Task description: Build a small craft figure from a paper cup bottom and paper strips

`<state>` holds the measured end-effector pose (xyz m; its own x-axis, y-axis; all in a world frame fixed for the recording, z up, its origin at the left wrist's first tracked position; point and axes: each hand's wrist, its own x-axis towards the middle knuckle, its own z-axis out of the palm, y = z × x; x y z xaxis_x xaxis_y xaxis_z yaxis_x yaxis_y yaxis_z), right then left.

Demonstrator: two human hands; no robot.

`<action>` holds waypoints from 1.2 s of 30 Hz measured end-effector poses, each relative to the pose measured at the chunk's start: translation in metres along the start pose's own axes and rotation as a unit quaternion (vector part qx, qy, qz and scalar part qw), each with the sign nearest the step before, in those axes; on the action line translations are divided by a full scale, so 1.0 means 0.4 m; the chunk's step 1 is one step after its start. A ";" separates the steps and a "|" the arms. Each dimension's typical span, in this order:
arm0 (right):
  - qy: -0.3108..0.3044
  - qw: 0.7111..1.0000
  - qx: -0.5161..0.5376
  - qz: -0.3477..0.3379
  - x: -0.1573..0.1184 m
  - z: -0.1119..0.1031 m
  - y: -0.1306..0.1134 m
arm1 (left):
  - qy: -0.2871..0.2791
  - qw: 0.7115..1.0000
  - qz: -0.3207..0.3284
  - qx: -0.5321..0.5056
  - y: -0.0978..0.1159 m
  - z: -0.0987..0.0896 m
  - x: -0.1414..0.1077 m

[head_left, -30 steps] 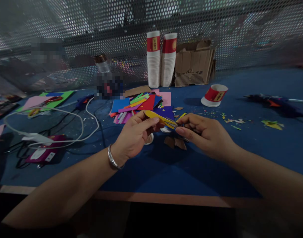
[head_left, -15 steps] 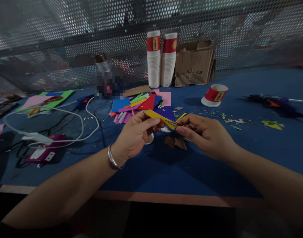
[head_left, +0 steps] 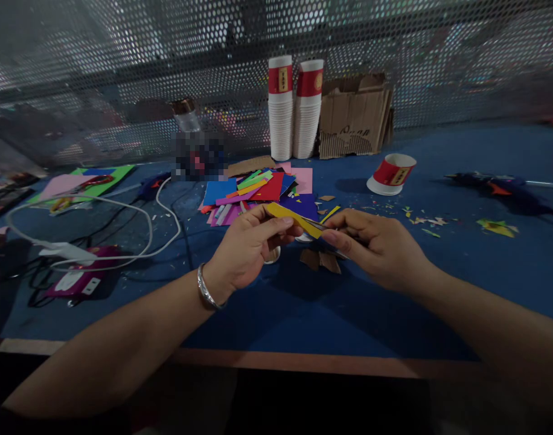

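Observation:
My left hand (head_left: 249,244) pinches a folded-looking piece of yellow paper (head_left: 291,215) near the middle of the view. On the right, my right hand (head_left: 376,248) is closed around small scissors, whose thin blades (head_left: 316,225) lie against the paper's right end. My fingers hide most of the handles. A narrow yellow strip (head_left: 331,213) sticks up by my right fingertips. Below the hands, brown cardboard pieces (head_left: 322,260) lie on the blue table (head_left: 276,320).
A pile of coloured paper (head_left: 270,186) lies behind the hands. Farther back stand two paper cup stacks (head_left: 281,121) and folded cardboard (head_left: 351,124). One cup (head_left: 392,174) and a glue gun (head_left: 498,184) are at right; a purple power strip (head_left: 84,278) with cables is at left.
The scissor blades look closer together against the yellow paper. Both hands have stayed in nearly the same place.

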<state>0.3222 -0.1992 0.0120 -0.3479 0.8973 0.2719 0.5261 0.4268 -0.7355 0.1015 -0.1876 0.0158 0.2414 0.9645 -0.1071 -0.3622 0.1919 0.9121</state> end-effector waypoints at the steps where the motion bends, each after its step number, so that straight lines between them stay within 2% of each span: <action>1: 0.001 1.000 -0.004 -0.001 0.000 0.001 0.001 | -0.001 1.000 0.000 0.001 0.000 -0.001 0.000; 8: 0.003 1.000 0.013 0.000 -0.004 0.008 0.000 | -0.013 1.000 -0.010 0.012 -0.007 0.000 0.003; 18: -0.005 1.000 0.015 -0.002 -0.007 0.008 -0.006 | -0.003 0.999 -0.031 0.006 -0.013 0.000 0.002; 36: -0.029 0.998 0.048 0.006 -0.005 0.009 -0.002 | -0.075 0.995 -0.070 -0.003 -0.017 0.003 0.002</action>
<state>0.3198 -0.2016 0.0098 -0.3874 0.8932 0.2282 0.4549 0.4005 -0.7954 0.1051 -0.1883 0.0101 0.4205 0.8907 -0.1724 -0.3210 0.3238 0.8900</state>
